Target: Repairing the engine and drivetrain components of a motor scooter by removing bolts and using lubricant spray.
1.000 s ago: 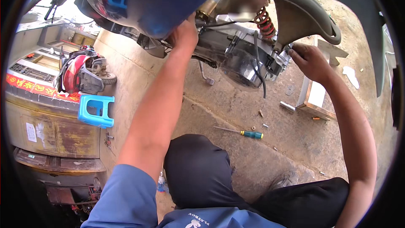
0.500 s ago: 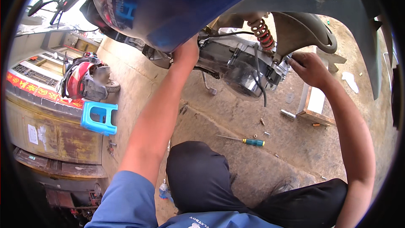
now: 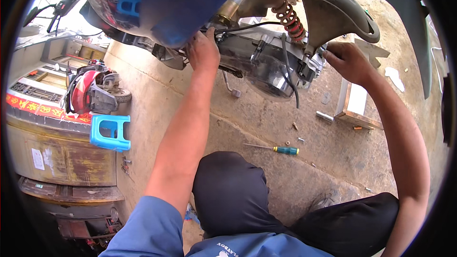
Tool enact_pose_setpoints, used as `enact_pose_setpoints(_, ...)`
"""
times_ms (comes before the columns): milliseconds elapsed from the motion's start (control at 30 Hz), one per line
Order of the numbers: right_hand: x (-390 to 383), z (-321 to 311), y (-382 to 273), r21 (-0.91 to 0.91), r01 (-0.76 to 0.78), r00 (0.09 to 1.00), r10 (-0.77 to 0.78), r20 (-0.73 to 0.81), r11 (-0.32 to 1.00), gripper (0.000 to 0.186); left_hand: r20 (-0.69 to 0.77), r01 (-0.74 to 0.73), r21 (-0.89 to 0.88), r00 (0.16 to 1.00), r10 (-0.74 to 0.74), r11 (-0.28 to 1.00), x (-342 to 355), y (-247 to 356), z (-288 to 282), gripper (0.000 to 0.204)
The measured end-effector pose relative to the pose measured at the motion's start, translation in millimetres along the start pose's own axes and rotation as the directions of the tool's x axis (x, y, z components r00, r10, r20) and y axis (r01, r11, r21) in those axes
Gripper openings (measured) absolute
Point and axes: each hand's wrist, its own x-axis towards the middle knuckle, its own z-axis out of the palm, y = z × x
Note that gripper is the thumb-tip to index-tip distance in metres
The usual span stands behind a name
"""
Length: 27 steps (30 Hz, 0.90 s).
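Observation:
A scooter with a dark blue body panel (image 3: 157, 0) fills the top of the view, its engine (image 3: 266, 62) exposed beneath. My left hand (image 3: 203, 51) reaches under the panel to the engine's front end. Its thumb points up and its fingers curl in; what they hold is hidden. At the engine's rear end, my right hand (image 3: 350, 62) has its fingers bent round the metal casing below the shock absorber. That shock absorber (image 3: 290, 21) has a reddish coil spring and stands beside the dark rear mudguard (image 3: 328, 14). A black hose (image 3: 289, 74) hangs down over the engine.
On the concrete floor lie a green-and-yellow screwdriver (image 3: 285, 150), a metal socket (image 3: 324, 116) and several small bolts. A wooden-edged box (image 3: 354, 109) stands below my right hand. A blue plastic stool (image 3: 110, 133) and a red scooter (image 3: 90, 90) are at the left.
My left hand has come further into view, its thumb now showing above the engine. The scooter and floor things appear slightly higher and further left. My right hand stays at the engine's rear.

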Motion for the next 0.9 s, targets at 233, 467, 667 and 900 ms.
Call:
enact_pose_setpoints(233, 4, 16, 17, 0.097, 0.115, 0.988, -0.104, -0.111, 0.989, 0.031, -0.161, -0.094, -0.081, 0.984, 0.08, 0.992, -11, -8, 9, 0.056)
enact_pose_setpoints(467, 8, 19, 26, 0.007, 0.098, 0.992, -0.097, -0.08, 0.995, 0.032, -0.113, -0.365, -0.146, 0.929, 0.351, 0.919, -6, -7, 5, 0.041)
enact_pose_setpoints(667, 11, 19, 18, -0.033, 0.077, 0.995, -0.079, -0.054, 0.996, 0.032, -0.093, -0.152, -0.309, 0.987, 0.129, 0.939, 0, 3, 5, 0.037)
enact_pose_setpoints(900, 13, 21, 19, -0.138, 0.064, 0.998, -0.06, 0.027, 0.988, 0.025, 0.028, 0.141, -0.509, 0.989, -0.147, 0.849, 17, 18, 1, 0.051)
